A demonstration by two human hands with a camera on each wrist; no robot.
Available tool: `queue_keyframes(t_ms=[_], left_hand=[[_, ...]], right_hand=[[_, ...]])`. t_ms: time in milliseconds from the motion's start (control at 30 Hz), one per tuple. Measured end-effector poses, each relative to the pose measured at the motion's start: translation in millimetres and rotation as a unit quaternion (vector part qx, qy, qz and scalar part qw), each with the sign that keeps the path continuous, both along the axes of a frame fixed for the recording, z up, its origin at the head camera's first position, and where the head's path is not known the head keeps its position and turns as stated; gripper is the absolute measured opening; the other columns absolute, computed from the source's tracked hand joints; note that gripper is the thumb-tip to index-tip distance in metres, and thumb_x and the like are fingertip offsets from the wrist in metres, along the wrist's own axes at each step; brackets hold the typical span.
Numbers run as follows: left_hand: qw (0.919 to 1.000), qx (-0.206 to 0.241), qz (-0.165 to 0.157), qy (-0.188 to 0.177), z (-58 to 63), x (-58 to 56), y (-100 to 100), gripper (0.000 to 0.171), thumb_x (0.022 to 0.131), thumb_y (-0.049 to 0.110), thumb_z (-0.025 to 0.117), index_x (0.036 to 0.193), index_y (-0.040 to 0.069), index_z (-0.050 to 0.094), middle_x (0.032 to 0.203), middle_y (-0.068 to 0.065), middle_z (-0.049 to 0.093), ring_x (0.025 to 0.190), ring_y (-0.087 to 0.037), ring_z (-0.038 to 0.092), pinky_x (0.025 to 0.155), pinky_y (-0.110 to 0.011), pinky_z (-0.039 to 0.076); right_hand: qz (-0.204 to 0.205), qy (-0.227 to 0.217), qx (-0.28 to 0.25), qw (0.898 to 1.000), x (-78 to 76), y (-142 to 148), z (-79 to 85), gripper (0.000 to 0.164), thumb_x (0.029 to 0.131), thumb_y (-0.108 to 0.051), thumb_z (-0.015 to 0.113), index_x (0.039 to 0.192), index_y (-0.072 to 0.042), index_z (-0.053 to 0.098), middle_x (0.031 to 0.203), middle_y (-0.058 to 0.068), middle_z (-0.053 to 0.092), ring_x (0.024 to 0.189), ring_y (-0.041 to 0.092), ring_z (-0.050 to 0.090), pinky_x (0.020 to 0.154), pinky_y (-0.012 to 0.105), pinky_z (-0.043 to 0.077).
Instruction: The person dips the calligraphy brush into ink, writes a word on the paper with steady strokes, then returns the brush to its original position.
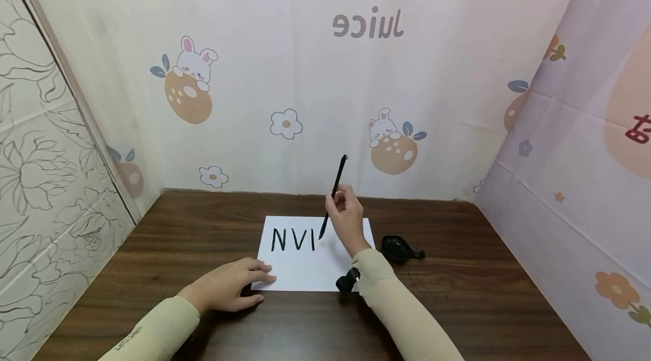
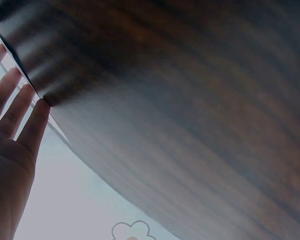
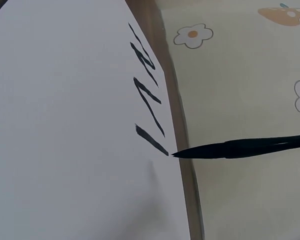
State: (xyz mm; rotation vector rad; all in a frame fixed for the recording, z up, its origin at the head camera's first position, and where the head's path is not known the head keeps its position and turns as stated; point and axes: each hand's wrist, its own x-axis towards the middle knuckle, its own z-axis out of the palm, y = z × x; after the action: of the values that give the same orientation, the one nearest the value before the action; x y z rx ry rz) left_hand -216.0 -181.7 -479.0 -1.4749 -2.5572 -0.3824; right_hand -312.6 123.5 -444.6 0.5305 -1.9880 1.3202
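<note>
A white sheet of paper (image 1: 295,273) lies on the table, bearing dark strokes that read N, V and I in the head view. My right hand (image 1: 348,217) pinches a slim black brush (image 1: 338,177), held at a slant over the sheet. In the right wrist view the pointed tip of the brush (image 3: 215,150) is close beside one end of the last stroke (image 3: 151,139); whether it touches the paper I cannot tell. On the sheet's lower left edge rests my left hand (image 1: 231,285), fingers extended and spread, thumb at the near edge.
To the right of the paper stands a small glossy black dish (image 1: 399,249) with a short handle or spout; its contents cannot be made out. The dark wooden table (image 1: 447,304) ends at a printed curtain (image 1: 244,67) at the back, with further printed hangings on both sides.
</note>
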Motion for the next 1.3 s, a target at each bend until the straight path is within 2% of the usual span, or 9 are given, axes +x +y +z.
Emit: queue_keyframes(t_ms=[167, 333, 533, 733, 1300], left_hand=[[1.0000, -0.001, 0.002, -0.003, -0.6, -0.6, 0, 0.036, 0.094, 0.032, 0.070, 0.126, 0.017, 0.069, 0.129, -0.006, 0.063, 0.119, -0.023, 0.059, 0.097, -0.042, 0.051], [1.0000, -0.001, 0.002, -0.002, 0.3, -0.1, 0, 0.035, 0.095, 0.032, 0.069, 0.127, 0.018, 0.069, 0.130, -0.006, 0.063, 0.119, -0.022, 0.059, 0.097, -0.042, 0.051], [1.0000, 0.002, -0.001, 0.005, -1.9, -0.9, 0, 0.035, 0.094, 0.032, 0.070, 0.126, 0.018, 0.070, 0.129, -0.006, 0.063, 0.118, -0.022, 0.059, 0.096, -0.042, 0.052], [0.9999, 0.002, -0.001, 0.011, -2.3, -1.1, 0, 0.035, 0.094, 0.032, 0.070, 0.126, 0.018, 0.070, 0.129, -0.005, 0.063, 0.118, -0.022, 0.059, 0.096, -0.042, 0.052], [1.0000, 0.003, 0.002, 0.008, -1.7, 0.7, 0, 0.035, 0.094, 0.033, 0.071, 0.125, 0.018, 0.070, 0.129, -0.006, 0.063, 0.119, -0.022, 0.059, 0.096, -0.042, 0.051]], right_hand=[[-0.004, -0.007, 0.008, 1.000, -1.1, 7, 2.0, 0.014, 0.098, -0.011, 0.062, 0.110, -0.010, 0.055, 0.085, 0.001, 0.058, 0.075, 0.014, 0.057, 0.065, 0.024, 0.051], [0.001, 0.012, 0.025, 1.000, -2.4, 10, 1.0, 0.014, 0.098, -0.010, 0.063, 0.109, -0.008, 0.055, 0.086, 0.002, 0.058, 0.077, 0.015, 0.058, 0.065, 0.024, 0.052], [0.000, 0.027, 0.039, 0.999, 0.1, 10, -1.2, 0.018, 0.097, -0.010, 0.065, 0.109, 0.000, 0.057, 0.087, 0.004, 0.058, 0.078, 0.016, 0.058, 0.066, 0.026, 0.053], [0.004, 0.010, 0.033, 0.999, -1.4, 9, -5.7, 0.014, 0.099, -0.012, 0.063, 0.110, -0.007, 0.055, 0.090, 0.004, 0.058, 0.082, 0.016, 0.059, 0.068, 0.025, 0.054], [0.003, -0.017, 0.023, 1.000, -5.3, 10, -12.3, 0.015, 0.101, -0.016, 0.062, 0.112, -0.010, 0.055, 0.093, 0.003, 0.058, 0.086, 0.017, 0.061, 0.072, 0.029, 0.056]])
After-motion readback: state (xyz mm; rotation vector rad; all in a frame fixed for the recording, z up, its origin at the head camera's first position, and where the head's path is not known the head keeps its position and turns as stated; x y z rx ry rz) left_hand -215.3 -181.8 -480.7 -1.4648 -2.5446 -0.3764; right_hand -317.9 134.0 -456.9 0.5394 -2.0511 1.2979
